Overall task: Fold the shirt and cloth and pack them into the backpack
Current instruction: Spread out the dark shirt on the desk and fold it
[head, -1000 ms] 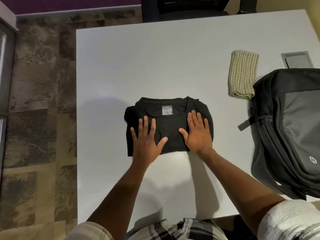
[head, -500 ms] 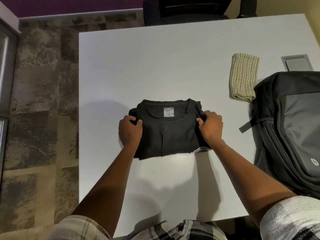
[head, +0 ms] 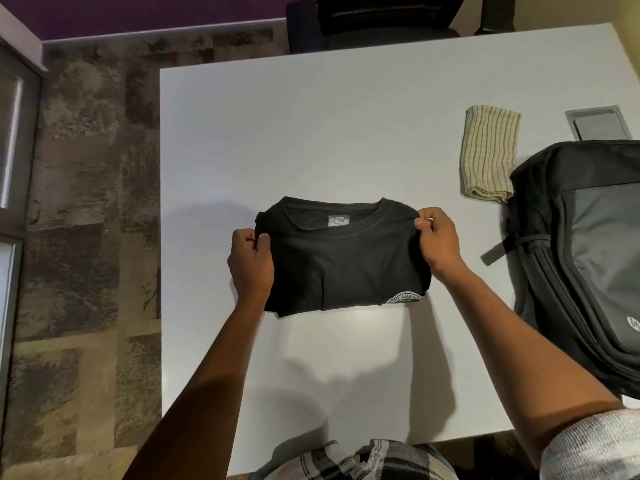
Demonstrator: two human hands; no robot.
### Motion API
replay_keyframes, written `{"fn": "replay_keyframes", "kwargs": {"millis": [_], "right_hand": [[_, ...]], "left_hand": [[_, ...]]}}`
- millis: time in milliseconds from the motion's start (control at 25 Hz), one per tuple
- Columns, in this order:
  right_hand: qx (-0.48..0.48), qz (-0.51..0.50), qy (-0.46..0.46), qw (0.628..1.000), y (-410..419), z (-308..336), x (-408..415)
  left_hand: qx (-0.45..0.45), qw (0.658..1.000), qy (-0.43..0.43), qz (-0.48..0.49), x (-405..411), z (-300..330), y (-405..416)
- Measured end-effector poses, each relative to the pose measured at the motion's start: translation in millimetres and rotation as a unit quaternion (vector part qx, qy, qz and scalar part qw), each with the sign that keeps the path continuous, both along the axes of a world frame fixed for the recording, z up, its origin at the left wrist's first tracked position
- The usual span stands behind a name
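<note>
Both hands, left and right, pinch the folded shirt at its ends. Backpack at 3 o'clock, nearer the right hand; opening probably hidden.

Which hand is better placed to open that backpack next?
Right hand: it grips the shirt on the side nearest the backpack. The left hand is farther away.

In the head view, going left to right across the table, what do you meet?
Left hand → black shirt, gripped at both side edges → right hand → striped cloth, folded → backpack at the table's right edge.
</note>
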State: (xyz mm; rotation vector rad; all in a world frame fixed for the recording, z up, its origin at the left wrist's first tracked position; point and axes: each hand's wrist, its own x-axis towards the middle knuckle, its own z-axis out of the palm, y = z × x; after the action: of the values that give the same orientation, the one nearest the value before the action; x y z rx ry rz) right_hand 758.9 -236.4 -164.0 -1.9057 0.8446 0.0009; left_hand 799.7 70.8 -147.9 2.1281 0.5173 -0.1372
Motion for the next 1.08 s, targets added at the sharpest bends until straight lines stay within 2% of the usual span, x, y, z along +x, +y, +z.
{"fn": "replay_keyframes", "kwargs": {"millis": [80, 160, 280, 360, 440, 520, 560, 600, 640, 720, 760, 840, 920, 960, 1040, 1080], "right_hand": [[0.025, -0.005, -0.005, 1.000, -1.2, 1.6, 0.0], [0.049, 0.026, 0.008, 0.998, 3.1, 5.6, -2.0], [-0.028, 0.148, 0.083, 0.985, 9.1, 1.8, -0.3], [-0.027, 0.146, 0.088, 0.985, 8.3, 0.3, 4.1], [0.072, 0.086, 0.063, 0.992, 3.2, 0.0, 6.0], [0.197, 0.041, 0.037, 0.979, 0.0, -1.2, 4.8], [0.224, 0.035, 0.042, 0.973, 0.3, -2.8, 4.0], [0.200, 0.041, 0.062, 0.977, 1.0, -4.5, 4.2], [0.128, 0.054, 0.086, 0.987, 1.5, -6.4, 5.7], [-0.043, 0.048, 0.110, 0.992, 4.8, -5.4, 7.3], [-0.100, 0.029, 0.089, 0.991, 9.6, -0.6, 6.8], [-0.161, 0.019, -0.010, 0.987, 27.7, 11.3, 5.1], [-0.181, 0.117, -0.098, 0.972, 56.3, 9.4, -3.8], [-0.200, 0.196, -0.099, 0.955, 71.9, 2.3, -11.8], [-0.265, 0.326, -0.034, 0.907, 89.8, -20.7, -28.3], [-0.300, 0.355, -0.009, 0.885, 89.5, -34.3, -34.0]], "left_hand": [[-0.045, 0.999, 0.006, -0.011, 2.6, 0.7, 0.4], [-0.098, 0.994, 0.055, -0.009, 7.9, -4.9, 1.2], [-0.165, 0.975, 0.151, 0.013, 19.3, -22.6, 8.6], [-0.211, 0.958, 0.194, 0.018, 25.6, -25.1, 12.4], [-0.283, 0.933, 0.217, 0.036, 28.7, -23.5, 13.8], [-0.342, 0.910, 0.229, 0.048, 28.0, -25.9, 16.7], [-0.350, 0.905, 0.236, 0.050, 27.5, -29.0, 17.5], [-0.331, 0.911, 0.243, 0.048, 28.1, -33.6, 17.6], [-0.283, 0.929, 0.239, 0.029, 29.3, -37.2, 16.1], [-0.132, 0.974, 0.183, -0.005, 32.4, -37.5, 9.1], [-0.057, 0.990, 0.131, -0.002, 31.6, -35.0, 4.4], [0.028, 1.000, 0.000, 0.010, 21.8, -21.3, -10.5], [0.088, 0.986, -0.118, -0.073, -0.7, -19.5, -29.1], [0.131, 0.970, -0.141, -0.151, -15.5, -23.5, -37.6], [0.245, 0.910, -0.119, -0.313, -42.5, -47.0, -44.8], [0.295, 0.875, -0.101, -0.370, -48.6, -59.8, -42.2]]}}
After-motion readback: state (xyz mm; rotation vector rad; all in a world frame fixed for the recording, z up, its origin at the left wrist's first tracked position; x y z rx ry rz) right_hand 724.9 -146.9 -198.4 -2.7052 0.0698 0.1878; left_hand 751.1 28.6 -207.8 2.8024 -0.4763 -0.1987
